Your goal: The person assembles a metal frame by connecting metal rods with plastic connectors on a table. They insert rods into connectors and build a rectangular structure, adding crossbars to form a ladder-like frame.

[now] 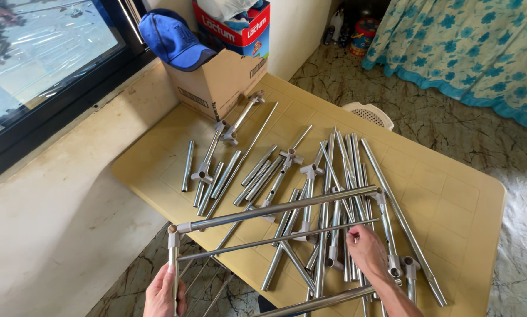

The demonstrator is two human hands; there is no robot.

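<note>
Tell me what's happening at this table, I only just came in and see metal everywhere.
A person is holding up a partly joined frame of metal tubes over a yellow plastic table. The left hand grips the frame's upright tube below a grey corner connector; the right hand holds the thinner crossbar's end. Many loose tubes and connectors lie spread on the table, beside a cardboard box.

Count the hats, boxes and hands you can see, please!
Blue fabric cap: 1
Boxes: 2, a brown cardboard box and a red printed box
Bare hands: 2, left hand and right hand
Total: 5
</note>
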